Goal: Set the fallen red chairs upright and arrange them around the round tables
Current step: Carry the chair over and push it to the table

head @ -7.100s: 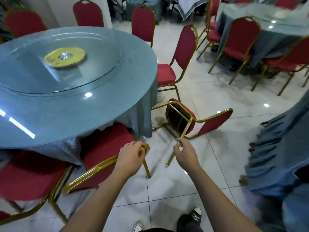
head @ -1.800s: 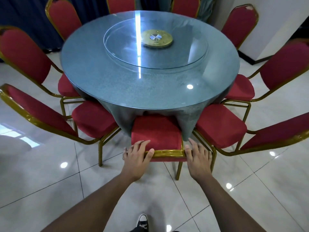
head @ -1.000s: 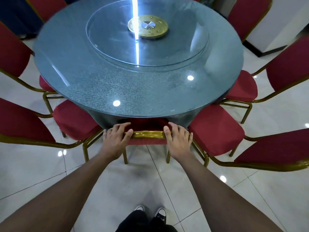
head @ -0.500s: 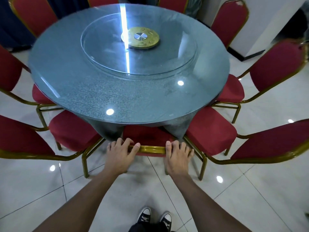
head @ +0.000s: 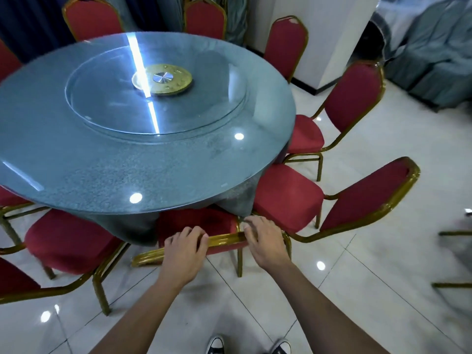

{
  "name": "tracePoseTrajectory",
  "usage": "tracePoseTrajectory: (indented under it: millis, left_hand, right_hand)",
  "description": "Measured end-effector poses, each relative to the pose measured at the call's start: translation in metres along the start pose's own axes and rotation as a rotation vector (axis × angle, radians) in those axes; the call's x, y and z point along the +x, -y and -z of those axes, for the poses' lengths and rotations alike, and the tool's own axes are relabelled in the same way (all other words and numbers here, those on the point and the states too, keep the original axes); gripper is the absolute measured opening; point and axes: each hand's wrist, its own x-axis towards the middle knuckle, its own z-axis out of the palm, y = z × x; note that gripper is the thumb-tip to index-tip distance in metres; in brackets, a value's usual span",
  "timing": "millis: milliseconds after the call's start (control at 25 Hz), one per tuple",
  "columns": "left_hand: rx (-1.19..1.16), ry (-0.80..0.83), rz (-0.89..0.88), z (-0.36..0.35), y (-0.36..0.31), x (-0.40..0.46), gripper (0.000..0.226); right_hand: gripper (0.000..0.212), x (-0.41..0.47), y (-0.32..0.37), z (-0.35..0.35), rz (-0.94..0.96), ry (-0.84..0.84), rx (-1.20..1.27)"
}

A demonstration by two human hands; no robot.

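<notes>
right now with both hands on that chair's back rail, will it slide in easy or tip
The chair probably slides easily: thin metal legs on glossy tile floor. Pushed high at the back rail by the left hand and right hand, it might tip forward slightly. The frame looks stiff.

A shiny white tile floor (head: 370, 290) with bright light spots. On it, a big round table (head: 76, 169) under a grey-blue cloth and glass top. On the glass, a round glass turning tray (head: 107, 108) with a gold middle disc (head: 162, 79). Around the table, on the floor, red chairs (head: 288, 200) with gold legs, all upright.
</notes>
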Motion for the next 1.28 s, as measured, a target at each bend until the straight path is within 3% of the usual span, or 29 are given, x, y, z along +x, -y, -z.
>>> tracePoseTrajectory:
  millis: [80,440,880,1280]
  left_hand:
    - [-0.005,0.003,-0.113,-0.009,-0.038,0.010,0.008]
    - [-0.063,-0.088,-0.350,-0.068,-0.239,0.033,0.009]
    - [-0.071,-0.025,-0.376,-0.188,-0.467,0.047,0.011]
    - [-0.176,-0.028,-0.238,-0.261,-0.567,0.141,0.011]
  right_hand:
    - [0.026,0.000,-0.020,0.021,-0.033,-0.077,0.022]
    - [0.029,-0.015,-0.162,0.144,-0.142,-0.289,0.121]
    - [0.029,-0.018,-0.375,0.282,-0.199,-0.348,0.146]
    - [0.032,0.072,-0.498,0.351,-0.119,-0.290,0.082]
